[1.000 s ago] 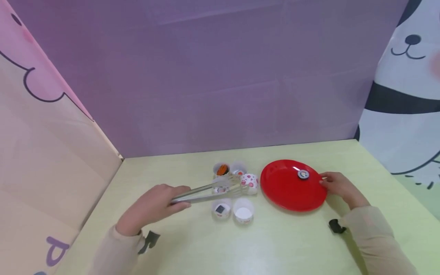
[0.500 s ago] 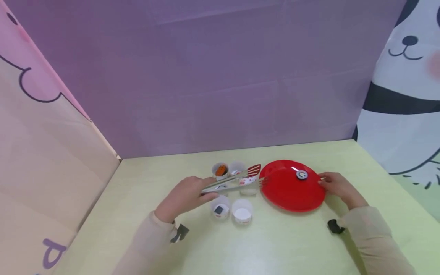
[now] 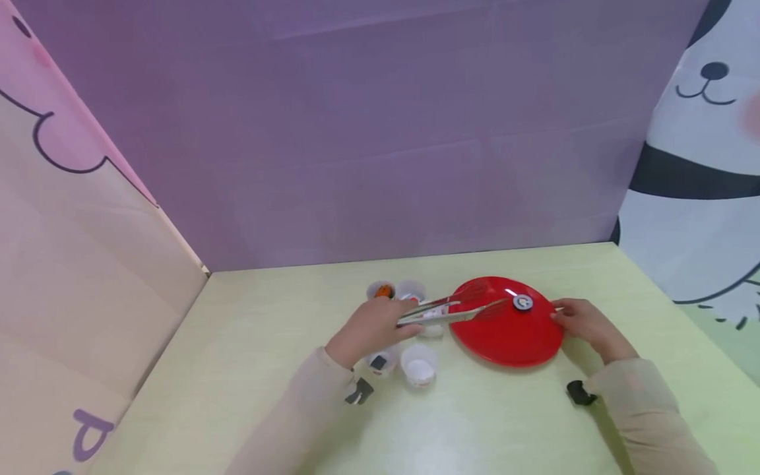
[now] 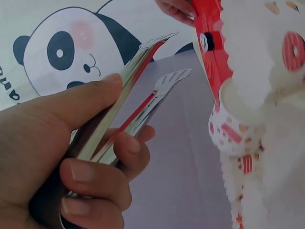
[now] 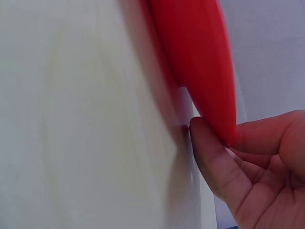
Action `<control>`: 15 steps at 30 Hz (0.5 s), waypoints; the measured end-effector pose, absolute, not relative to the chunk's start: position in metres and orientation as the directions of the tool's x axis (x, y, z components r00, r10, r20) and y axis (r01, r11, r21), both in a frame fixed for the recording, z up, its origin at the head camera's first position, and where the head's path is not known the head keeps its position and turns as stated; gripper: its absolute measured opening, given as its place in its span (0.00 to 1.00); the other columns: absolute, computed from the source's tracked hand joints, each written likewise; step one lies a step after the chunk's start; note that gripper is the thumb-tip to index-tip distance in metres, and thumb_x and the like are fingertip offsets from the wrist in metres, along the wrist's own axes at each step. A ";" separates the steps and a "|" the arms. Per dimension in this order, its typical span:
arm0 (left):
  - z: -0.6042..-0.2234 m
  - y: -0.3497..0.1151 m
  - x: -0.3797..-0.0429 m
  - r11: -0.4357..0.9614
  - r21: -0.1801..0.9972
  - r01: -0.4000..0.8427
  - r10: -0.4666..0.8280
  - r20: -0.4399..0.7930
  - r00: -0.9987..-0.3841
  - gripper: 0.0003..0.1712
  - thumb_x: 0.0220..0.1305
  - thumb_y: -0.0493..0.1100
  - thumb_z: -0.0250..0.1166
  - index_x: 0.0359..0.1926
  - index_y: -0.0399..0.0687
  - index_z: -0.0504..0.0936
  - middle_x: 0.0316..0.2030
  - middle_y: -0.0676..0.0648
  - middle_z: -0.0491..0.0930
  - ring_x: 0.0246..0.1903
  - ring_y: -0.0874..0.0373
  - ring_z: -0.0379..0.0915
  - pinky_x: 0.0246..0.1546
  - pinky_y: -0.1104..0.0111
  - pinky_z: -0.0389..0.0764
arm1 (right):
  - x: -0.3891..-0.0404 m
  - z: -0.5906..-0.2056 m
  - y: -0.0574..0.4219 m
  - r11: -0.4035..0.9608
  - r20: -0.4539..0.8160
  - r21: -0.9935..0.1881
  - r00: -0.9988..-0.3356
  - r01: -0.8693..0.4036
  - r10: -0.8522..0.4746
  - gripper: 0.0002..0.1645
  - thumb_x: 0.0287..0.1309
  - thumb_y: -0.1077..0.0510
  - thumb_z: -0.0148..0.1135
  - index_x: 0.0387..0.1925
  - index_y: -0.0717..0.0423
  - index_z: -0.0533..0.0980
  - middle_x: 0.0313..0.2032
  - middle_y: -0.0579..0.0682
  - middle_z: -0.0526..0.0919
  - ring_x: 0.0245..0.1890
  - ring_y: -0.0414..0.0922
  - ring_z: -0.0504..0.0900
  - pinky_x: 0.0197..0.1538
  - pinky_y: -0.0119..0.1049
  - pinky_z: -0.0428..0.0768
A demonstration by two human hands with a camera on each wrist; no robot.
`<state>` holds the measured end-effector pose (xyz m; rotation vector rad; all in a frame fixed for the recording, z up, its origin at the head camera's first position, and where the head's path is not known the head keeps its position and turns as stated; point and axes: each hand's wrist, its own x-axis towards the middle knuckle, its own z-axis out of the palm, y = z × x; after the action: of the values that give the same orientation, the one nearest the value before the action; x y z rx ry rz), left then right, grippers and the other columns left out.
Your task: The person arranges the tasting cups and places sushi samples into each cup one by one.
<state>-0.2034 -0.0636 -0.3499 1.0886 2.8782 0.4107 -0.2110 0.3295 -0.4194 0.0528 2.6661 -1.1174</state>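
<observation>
My left hand [image 3: 375,330] grips metal tongs [image 3: 442,318] by the handle. Their slotted tips, held apart in the left wrist view, reach over a red oval plate [image 3: 505,343]. Nothing shows between the tips. On the plate lies a small round piece [image 3: 522,302], dark-rimmed with a pale centre, just to the right of the tong tips. My right hand [image 3: 588,328] pinches the plate's right rim between thumb and fingers. In the right wrist view that plate edge [image 5: 202,62] stands slightly above the pale tabletop [image 5: 86,119].
Left of the plate stand several small paper cups. One cup [image 3: 373,288] contains an orange piece, and another [image 3: 380,361] a dark square piece. A white cup [image 3: 419,364] is nearest the front. A purple backdrop [image 3: 380,145] closes off the table's far edge.
My left hand has carried the tongs rightward from above the cups to over the plate. The right hand and the plate have stayed in place.
</observation>
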 end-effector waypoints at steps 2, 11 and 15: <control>-0.352 -0.054 -0.205 0.717 0.274 0.642 0.656 0.048 -0.753 0.22 0.62 0.54 0.63 0.54 0.51 0.77 0.33 0.55 0.79 0.26 0.63 0.70 0.29 0.71 0.73 | -0.211 -0.419 0.330 0.705 -0.245 -0.697 -0.968 0.132 -0.061 0.27 0.67 0.61 0.47 0.58 0.80 0.60 0.49 0.74 0.71 0.41 0.53 0.77 0.44 0.45 0.79; -0.359 -0.015 -0.206 0.744 0.262 0.615 0.641 -0.019 -0.767 0.19 0.61 0.55 0.63 0.48 0.51 0.78 0.27 0.58 0.76 0.24 0.63 0.68 0.27 0.74 0.70 | -0.208 -0.417 0.328 0.702 -0.227 -0.702 -0.972 0.119 -0.063 0.27 0.67 0.61 0.47 0.58 0.80 0.60 0.48 0.73 0.72 0.39 0.51 0.78 0.44 0.44 0.79; -0.363 -0.001 -0.206 0.777 0.275 0.566 0.601 -0.055 -0.798 0.18 0.61 0.55 0.63 0.44 0.49 0.76 0.23 0.55 0.73 0.22 0.63 0.69 0.23 0.75 0.69 | -0.207 -0.417 0.327 0.705 -0.230 -0.698 -0.971 0.124 -0.057 0.27 0.67 0.60 0.48 0.58 0.79 0.60 0.48 0.73 0.73 0.40 0.52 0.77 0.43 0.44 0.79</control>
<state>-0.2058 -0.0009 -0.3635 0.9339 2.8284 0.3711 -0.2071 0.3270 -0.4167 0.0532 2.6789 -1.1224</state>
